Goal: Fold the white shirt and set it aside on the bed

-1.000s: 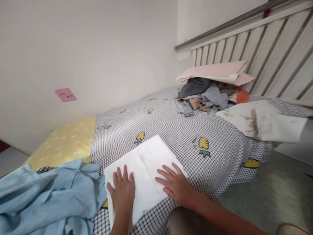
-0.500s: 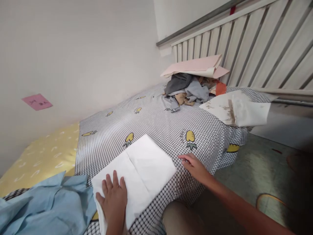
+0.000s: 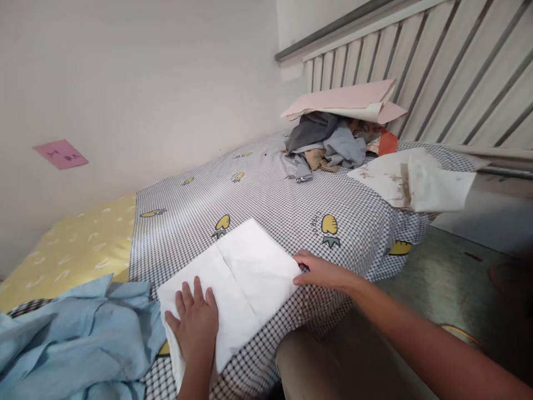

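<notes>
A folded white cloth (image 3: pixel 250 266) lies flat on the checked bedsheet (image 3: pixel 266 194), with a fold line running across its middle. My left hand (image 3: pixel 194 316) rests flat on the cloth's left part, fingers spread. At the right corner of the cloth, my right hand (image 3: pixel 318 270) has its thumb and fingers closed around the edge. To the left of my left hand lies a crumpled light blue garment (image 3: pixel 83 333).
A pile of grey and tan clothes (image 3: pixel 325 141) sits at the far end under a folded pink sheet (image 3: pixel 345 99). Near it lies a stained white sheet (image 3: pixel 441 180). A yellow pillow (image 3: pixel 91 233) is at left. A slatted white rail (image 3: pixel 416 72) borders the back right.
My right hand has moved left to the cloth's right corner and closed on its edge. My left hand stays flat on the cloth. The view has shifted slightly.
</notes>
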`<state>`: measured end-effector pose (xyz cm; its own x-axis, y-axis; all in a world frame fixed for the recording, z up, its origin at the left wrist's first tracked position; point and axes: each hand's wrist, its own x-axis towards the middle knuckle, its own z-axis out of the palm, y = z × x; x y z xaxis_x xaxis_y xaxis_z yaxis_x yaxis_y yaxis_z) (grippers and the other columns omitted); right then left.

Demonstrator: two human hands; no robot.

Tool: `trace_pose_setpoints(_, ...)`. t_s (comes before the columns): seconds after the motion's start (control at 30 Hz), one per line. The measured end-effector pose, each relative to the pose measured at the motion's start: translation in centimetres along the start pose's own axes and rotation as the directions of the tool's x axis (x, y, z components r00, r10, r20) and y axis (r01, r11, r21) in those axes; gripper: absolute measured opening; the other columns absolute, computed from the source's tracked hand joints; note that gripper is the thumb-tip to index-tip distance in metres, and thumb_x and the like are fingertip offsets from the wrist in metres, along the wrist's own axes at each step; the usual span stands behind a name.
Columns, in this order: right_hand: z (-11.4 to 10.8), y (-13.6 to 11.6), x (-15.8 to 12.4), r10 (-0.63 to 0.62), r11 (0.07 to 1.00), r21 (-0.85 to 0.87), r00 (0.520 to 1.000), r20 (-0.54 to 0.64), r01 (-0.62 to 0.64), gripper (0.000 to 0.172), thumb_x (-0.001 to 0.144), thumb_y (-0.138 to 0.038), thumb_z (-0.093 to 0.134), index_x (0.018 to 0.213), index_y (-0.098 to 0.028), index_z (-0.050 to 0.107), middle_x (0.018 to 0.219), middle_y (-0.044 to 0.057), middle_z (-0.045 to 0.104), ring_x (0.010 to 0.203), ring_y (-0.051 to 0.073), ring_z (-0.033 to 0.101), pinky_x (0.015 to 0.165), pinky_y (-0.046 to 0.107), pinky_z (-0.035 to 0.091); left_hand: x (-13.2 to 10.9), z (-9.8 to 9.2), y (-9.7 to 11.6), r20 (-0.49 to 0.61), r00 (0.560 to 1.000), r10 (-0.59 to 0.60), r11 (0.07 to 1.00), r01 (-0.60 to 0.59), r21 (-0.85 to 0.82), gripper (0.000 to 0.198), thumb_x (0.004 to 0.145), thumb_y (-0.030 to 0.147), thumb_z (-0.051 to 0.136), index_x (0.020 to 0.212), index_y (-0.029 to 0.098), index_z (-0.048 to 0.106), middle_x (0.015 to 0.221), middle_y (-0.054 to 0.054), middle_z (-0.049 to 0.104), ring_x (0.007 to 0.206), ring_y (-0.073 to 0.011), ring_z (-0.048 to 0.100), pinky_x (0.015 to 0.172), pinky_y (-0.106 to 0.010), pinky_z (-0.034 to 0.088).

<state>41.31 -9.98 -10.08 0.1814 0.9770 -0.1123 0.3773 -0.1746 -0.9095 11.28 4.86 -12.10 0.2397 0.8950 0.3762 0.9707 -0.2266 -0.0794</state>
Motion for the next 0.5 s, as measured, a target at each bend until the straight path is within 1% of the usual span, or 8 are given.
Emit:
trace_pose_setpoints(0.13, -1.1, -0.1, 0.0, -0.005, 0.999, -0.048, 0.996, 0.087, 0.009, 0.032, 0.066, -0.039, 0.08, 0.089, -0.02, 0.069, 0.103, 0.002, 0.049, 0.102, 0.024, 0.053, 0.091, 0.035, 0.045, -0.1, -0.1, 0.1, 0.007, 1.0, -0.013, 0.999, 0.014, -0.033, 0.058, 0.104, 0.04, 0.022, 0.154, 0.016, 0.04, 0.16, -0.018, 0.042, 0.149, -0.0355, 0.036, 0.118, -0.066, 0.025)
trace_pose_setpoints(0.2, -1.2, -0.3, 0.0, -0.018, 0.996, -0.085, 0.995, 0.095, 0.026, 0.032, 0.067, -0.043, 0.08, 0.087, -0.02, 0.068, 0.101, 0.002, 0.051, 0.1, 0.023, 0.053, 0.088, 0.033, 0.045, -0.1, -0.2, 0.2, 0.008, 1.0, -0.016, 0.999, 0.016, -0.044, 0.058, 0.104, 0.04, 0.022, 0.154, 0.016, 0.04, 0.16, -0.018, 0.042, 0.149, -0.0354, 0.036, 0.118, -0.067, 0.024)
trace_pose_setpoints(0.23, -1.1, -0.4, 0.0, -0.02, 0.992, -0.119, 0.997, 0.08, 0.029, 0.031, 0.067, -0.044, 0.079, 0.082, -0.02, 0.067, 0.098, 0.002, 0.052, 0.096, 0.022, 0.054, 0.084, 0.032, 0.045, -0.2, -0.2, 0.2, 0.008, 1.0, -0.016, 0.999, 0.017, -0.047, 0.058, 0.104, 0.04, 0.022, 0.154, 0.016, 0.04, 0.16, -0.018, 0.042, 0.149, -0.0354, 0.036, 0.119, -0.067, 0.024)
trace_pose_setpoints(0.3, -0.7, -0.2, 0.0, -0.022, 0.976, -0.216, 1.0, -0.001, 0.021, 0.032, 0.069, -0.046, 0.077, 0.068, -0.021, 0.058, 0.089, 0.0, 0.052, 0.084, 0.019, 0.052, 0.073, 0.029, 0.042, -0.2, -0.2, 0.2, 0.005, 1.0, -0.019, 0.999, 0.02, -0.05, 0.058, 0.104, 0.04, 0.022, 0.154, 0.016, 0.04, 0.16, -0.018, 0.042, 0.149, -0.0354, 0.036, 0.119, -0.066, 0.023)
trace_pose_setpoints(0.37, -0.5, 0.7, -0.1, -0.023, 0.945, -0.326, 0.993, -0.117, -0.017, 0.04, 0.073, -0.043, 0.073, 0.057, -0.022, 0.044, 0.077, -0.001, 0.049, 0.072, 0.016, 0.047, 0.064, 0.028, 0.036, -0.2, -0.2, 0.2, 0.004, 1.0, -0.02, 0.999, 0.02, -0.05, 0.058, 0.104, 0.04, 0.022, 0.154, 0.016, 0.041, 0.16, -0.018, 0.042, 0.149, -0.0353, 0.036, 0.119, -0.066, 0.023)
trace_pose_setpoints(0.4, -0.5, 1.3, -0.1, -0.025, 0.927, -0.373, 0.985, -0.168, -0.04, 0.042, 0.074, -0.041, 0.07, 0.054, -0.023, 0.038, 0.072, -0.002, 0.047, 0.068, 0.015, 0.045, 0.061, 0.028, 0.034, -0.2, -0.2, 0.2, 0.003, 1.0, -0.019, 0.999, 0.019, -0.05, 0.058, 0.104, 0.04, 0.023, 0.154, 0.016, 0.041, 0.16, -0.018, 0.042, 0.149, -0.0353, 0.036, 0.119, -0.066, 0.024)
trace_pose_setpoints(0.47, -0.7, 2.6, -0.3, -0.041, 0.893, -0.443, 0.965, -0.258, -0.081, 0.038, 0.076, -0.033, 0.064, 0.053, -0.023, 0.035, 0.065, -0.002, 0.045, 0.063, 0.015, 0.043, 0.06, 0.029, 0.033, -0.2, -0.1, 0.2, -0.002, 1.0, -0.018, 0.999, 0.018, -0.049, 0.058, 0.104, 0.04, 0.023, 0.154, 0.016, 0.041, 0.16, -0.018, 0.042, 0.149, -0.0355, 0.036, 0.119, -0.066, 0.024)
trace_pose_setpoints(0.5, -0.8, 3.0, -0.5, -0.052, 0.882, -0.461, 0.95, -0.307, -0.101, 0.032, 0.077, -0.028, 0.061, 0.055, -0.024, 0.037, 0.064, -0.002, 0.046, 0.063, 0.015, 0.044, 0.061, 0.029, 0.035, -0.2, -0.1, 0.1, -0.006, 1.0, -0.018, 0.999, 0.018, -0.049, 0.058, 0.104, 0.04, 0.024, 0.154, 0.016, 0.041, 0.16, -0.018, 0.042, 0.148, -0.0357, 0.036, 0.119, -0.066, 0.024)
